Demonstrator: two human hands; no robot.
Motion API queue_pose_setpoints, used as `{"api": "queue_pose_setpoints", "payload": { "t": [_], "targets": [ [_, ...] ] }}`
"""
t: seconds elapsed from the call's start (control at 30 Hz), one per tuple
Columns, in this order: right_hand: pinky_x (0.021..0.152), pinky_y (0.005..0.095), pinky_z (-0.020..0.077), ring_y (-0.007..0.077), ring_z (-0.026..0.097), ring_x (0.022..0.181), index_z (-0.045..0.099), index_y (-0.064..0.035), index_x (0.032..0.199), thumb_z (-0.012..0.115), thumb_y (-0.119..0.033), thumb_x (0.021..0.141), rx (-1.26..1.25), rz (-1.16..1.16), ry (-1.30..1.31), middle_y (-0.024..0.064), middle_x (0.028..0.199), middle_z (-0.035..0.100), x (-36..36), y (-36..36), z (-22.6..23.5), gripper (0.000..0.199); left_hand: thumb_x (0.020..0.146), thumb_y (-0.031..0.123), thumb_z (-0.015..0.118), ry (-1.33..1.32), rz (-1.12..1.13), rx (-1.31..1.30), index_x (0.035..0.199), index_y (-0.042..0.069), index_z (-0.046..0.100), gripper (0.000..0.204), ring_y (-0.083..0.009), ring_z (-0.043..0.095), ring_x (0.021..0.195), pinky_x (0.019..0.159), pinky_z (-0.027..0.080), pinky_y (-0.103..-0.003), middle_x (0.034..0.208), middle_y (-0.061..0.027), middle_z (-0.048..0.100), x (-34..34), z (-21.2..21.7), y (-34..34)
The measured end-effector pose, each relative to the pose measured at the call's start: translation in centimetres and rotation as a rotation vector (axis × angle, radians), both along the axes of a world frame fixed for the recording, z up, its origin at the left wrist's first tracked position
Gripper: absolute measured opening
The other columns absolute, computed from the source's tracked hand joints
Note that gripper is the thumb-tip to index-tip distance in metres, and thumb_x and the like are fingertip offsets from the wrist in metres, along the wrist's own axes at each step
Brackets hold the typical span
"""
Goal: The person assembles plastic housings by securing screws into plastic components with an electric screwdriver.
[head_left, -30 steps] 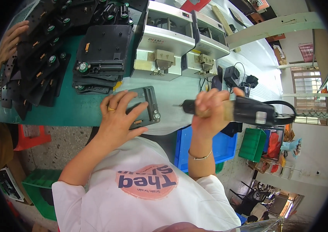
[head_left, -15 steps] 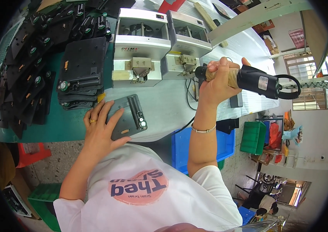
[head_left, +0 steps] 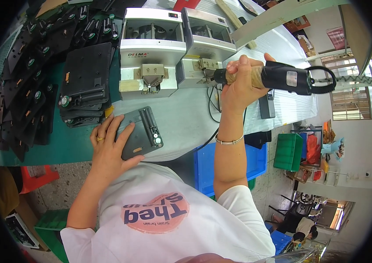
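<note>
My right hand point(head_left: 242, 83) is closed round an electric screwdriver point(head_left: 286, 78), black with tan tape on its grip. The screwdriver lies nearly level, its nose at the outlet of the right screw feeder point(head_left: 207, 46). Whether its bit touches the feeder cannot be made out. My left hand point(head_left: 107, 142) lies with fingers spread over the left edge of a flat black plate point(head_left: 134, 138). Along the plate's right side runs a black bar with a small round silver-green part at its end. A second screw feeder point(head_left: 151, 49) stands just left of the first.
Left of my left hand rises a stack of similar black plates point(head_left: 85, 65), with a heap of more plates point(head_left: 28, 96) beyond. A blue bin point(head_left: 201, 168) sits below the table edge. A pale beam point(head_left: 282, 23) slants over the back right; cables hang by the right feeder.
The view has shifted slightly, so the table things appear a little farther left. My right hand has moved the screwdriver's nose slightly toward the right feeder's outlet. My left hand stays on the plate.
</note>
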State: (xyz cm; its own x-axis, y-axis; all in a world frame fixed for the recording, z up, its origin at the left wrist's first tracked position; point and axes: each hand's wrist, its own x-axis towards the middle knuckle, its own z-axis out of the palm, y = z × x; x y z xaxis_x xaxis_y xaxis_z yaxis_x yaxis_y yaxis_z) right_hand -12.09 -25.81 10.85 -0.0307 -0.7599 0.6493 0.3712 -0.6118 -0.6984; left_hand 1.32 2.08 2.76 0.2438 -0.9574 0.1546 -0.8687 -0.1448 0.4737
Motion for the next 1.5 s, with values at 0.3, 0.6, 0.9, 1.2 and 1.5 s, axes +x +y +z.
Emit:
{"api": "queue_pose_setpoints", "payload": {
  "t": [0.3,0.6,0.9,1.2,1.5],
  "targets": [
    [0.053,0.0328,0.0490,0.0136,0.050,0.050,0.044,-0.0032,0.122,0.063,0.004,0.085,0.018,0.403,0.221,0.0053,0.068,0.054,-0.3,-2.4,1.7,0.043,0.060,0.039,0.085,-0.002,-0.015,-0.037,0.135,0.016,0.049,0.086,-0.0350,0.030,0.138,0.110,0.019,-0.054,0.144,-0.0137,0.038,0.1,0.2,0.4],
    [0.049,0.0316,0.0454,0.0134,0.050,0.051,0.041,-0.0043,0.128,0.062,0.003,0.086,0.159,0.472,-0.021,0.0043,0.067,0.051,-2.4,1.3,1.3,0.047,0.063,0.029,0.084,0.048,-0.054,-0.240,0.117,0.014,0.061,0.061,-0.0320,0.041,0.130,0.105,0.028,-0.049,0.132,-0.0092,0.052,0.6,-0.7,2.4],
    [0.047,0.0301,0.0446,0.0137,0.045,0.048,0.038,-0.0103,0.127,0.064,0.003,0.085,0.268,0.882,-0.007,0.0034,0.066,0.049,-0.2,13.1,-1.9,0.052,0.061,0.022,0.083,0.051,-0.068,-0.304,0.095,0.020,0.070,0.037,-0.0274,0.046,0.125,0.103,0.030,-0.048,0.126,-0.0045,0.055,0.5,-1.4,2.2],
    [0.050,0.0302,0.0480,0.0143,0.050,0.050,0.035,-0.0071,0.123,0.065,0.006,0.084,0.178,0.792,0.149,0.0055,0.065,0.053,0.8,14.6,-4.7,0.050,0.061,0.023,0.082,0.018,-0.053,-0.290,0.093,0.028,0.073,0.033,-0.0245,0.044,0.126,0.103,0.029,-0.048,0.124,-0.0010,0.055,0.2,-1.7,2.5],
    [0.050,0.0307,0.0465,0.0140,0.050,0.050,0.037,-0.0101,0.125,0.066,0.002,0.086,0.163,0.784,0.188,0.0040,0.067,0.053,0.9,14.6,-5.1,0.051,0.063,0.022,0.081,0.028,-0.050,-0.266,0.093,0.029,0.073,0.032,-0.0243,0.044,0.126,0.104,0.029,-0.048,0.124,-0.0002,0.055,0.2,-1.7,2.4]
  ]
}}
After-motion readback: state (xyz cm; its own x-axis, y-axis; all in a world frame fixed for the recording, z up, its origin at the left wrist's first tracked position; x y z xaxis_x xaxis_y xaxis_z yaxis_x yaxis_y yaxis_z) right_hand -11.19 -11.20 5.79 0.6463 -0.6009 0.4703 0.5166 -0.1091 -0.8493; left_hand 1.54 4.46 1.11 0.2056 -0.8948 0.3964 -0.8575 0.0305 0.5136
